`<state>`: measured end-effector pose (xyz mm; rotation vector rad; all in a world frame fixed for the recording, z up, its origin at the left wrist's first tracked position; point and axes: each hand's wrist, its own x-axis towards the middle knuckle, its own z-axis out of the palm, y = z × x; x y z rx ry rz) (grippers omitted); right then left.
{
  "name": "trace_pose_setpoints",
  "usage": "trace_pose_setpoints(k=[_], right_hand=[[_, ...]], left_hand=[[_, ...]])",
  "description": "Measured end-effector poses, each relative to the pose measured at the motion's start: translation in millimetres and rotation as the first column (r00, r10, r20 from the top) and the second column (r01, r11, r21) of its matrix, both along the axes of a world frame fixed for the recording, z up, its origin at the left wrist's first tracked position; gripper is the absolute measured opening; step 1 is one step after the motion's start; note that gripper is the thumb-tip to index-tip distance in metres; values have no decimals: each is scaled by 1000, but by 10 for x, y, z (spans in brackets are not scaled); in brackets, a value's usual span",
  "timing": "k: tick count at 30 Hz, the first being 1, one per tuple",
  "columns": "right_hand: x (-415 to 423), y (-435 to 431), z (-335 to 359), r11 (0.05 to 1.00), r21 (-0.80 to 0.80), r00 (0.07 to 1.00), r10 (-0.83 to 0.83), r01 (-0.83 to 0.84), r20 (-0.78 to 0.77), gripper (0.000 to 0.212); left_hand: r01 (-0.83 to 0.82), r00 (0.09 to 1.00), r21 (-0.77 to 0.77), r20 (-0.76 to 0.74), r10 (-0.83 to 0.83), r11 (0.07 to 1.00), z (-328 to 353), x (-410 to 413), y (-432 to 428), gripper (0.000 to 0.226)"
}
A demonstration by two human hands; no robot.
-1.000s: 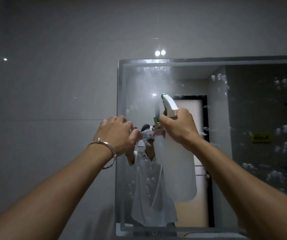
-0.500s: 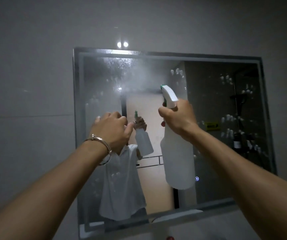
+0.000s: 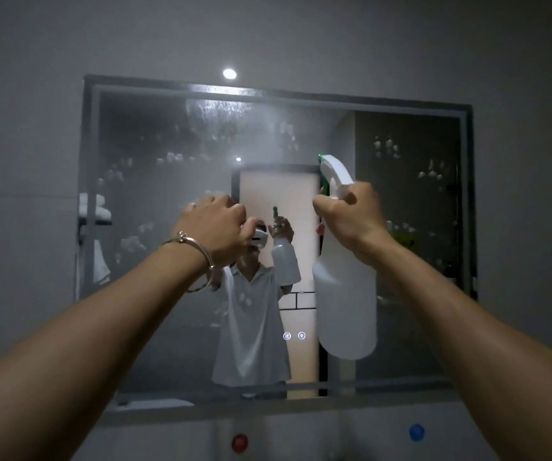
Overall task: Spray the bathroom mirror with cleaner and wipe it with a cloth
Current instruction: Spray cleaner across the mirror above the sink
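Gripping the neck of the white spray bottle (image 3: 344, 304), the right grip (image 3: 351, 221) has its fingers curled round the trigger, below the green-tipped nozzle. The bottle hangs upright in front of the mirror (image 3: 155, 311), right of its centre, with the nozzle aimed at the glass. A pale haze of mist and clusters of white droplets (image 3: 201, 114) cover the upper part of the mirror, and more spots are scattered down both sides. The left grip (image 3: 214, 231) is raised beside the right one, well apart from the bottle, with its fingers curled into a fist. I cannot tell whether it has hold of anything, and no cloth shows plainly. A thin metal bracelet (image 3: 201, 257) circles the left wrist. The mirror hangs on a grey wall (image 3: 18, 128). Below its lower edge sit a red knob (image 3: 239, 442) and a blue knob (image 3: 416, 431).
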<state>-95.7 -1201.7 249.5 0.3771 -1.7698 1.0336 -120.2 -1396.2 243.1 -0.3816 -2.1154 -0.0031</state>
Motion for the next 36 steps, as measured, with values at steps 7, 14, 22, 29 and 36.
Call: trace_pose_setpoints(k=[7,14,22,29,36], right_hand=[[74,482,-16,994,16,990,108,-109,90,8],[124,588,-26,980,-79,977,191,-184,98,15],[204,755,30,990,-113,995,85,-78,60,7],[279,1021,-34,995,-101,997,32,-25,71,4],[427,1415,19,975,-218,996,-29,47,83,3]], left_hand=[[-26,1000,-6,-6,26,1000,69,121,426,45],[-37,999,-49,-18,36,998,-15,152,593,45],[-32,999,-63,-42,30,997,113,143,715,45],[-2,1000,-86,-31,-1,996,77,138,969,46],[75,996,-97,-50,-81,992,69,97,1327,46]])
